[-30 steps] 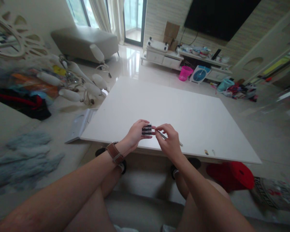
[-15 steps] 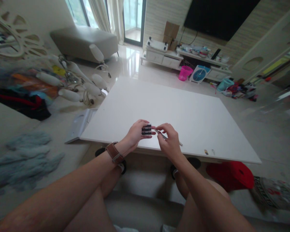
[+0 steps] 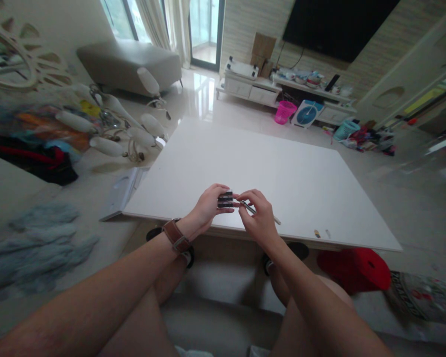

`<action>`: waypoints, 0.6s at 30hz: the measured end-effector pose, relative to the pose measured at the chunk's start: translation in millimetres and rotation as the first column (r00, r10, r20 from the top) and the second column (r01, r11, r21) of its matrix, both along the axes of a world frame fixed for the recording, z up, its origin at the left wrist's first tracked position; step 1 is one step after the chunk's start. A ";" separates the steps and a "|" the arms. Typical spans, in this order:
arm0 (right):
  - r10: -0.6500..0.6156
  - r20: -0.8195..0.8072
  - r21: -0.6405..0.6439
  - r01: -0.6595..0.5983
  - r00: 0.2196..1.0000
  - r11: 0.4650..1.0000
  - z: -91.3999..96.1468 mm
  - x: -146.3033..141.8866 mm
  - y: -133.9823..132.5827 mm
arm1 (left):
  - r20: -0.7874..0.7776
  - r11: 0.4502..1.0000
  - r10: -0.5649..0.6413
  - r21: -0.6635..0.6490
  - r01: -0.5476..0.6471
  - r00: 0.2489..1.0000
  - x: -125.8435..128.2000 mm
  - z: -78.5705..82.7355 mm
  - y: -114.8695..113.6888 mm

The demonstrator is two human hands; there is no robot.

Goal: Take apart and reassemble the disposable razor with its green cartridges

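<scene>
Above the table, left hand clasps block, right hand rod.

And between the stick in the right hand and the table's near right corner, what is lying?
The head view shows a small brown piece and a pale piece on the table.

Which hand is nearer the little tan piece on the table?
Right. The right hand, with a slim tool, is left of the tan piece; the left hand, holding a black item, is farther left.

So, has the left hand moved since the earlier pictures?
No, not noticeably: the left hand sits in the same place, judged against the near edge of the white tabletop.
</scene>
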State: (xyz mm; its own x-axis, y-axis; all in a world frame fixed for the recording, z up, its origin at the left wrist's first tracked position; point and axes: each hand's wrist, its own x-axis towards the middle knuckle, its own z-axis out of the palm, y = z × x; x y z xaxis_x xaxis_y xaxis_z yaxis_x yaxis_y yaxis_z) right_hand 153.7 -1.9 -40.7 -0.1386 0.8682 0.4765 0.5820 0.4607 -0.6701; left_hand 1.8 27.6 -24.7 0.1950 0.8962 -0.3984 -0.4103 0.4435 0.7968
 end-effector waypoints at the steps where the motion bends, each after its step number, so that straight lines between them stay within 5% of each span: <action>1: 0.002 0.000 -0.003 -0.002 1.000 1.000 0.0 0.0 -0.1 | 0.000 1.000 0.000 0.000 0.000 1.000 0.0 -0.1 0.1; 18: 0.029 0.023 -0.020 -0.028 0.999 0.999 2.8 -2.5 -1.7 | 0.011 1.000 0.001 0.016 -0.001 1.000 0.2 -3.1 -1.0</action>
State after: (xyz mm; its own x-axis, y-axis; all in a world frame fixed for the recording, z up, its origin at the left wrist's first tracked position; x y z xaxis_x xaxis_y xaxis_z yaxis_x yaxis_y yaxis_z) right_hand 151.2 -3.6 -37.9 -0.1746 0.8727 0.4560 0.5844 0.4646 -0.6653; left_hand 2.0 26.6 -27.8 0.1985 0.9027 -0.3818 -0.4198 0.4303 0.7991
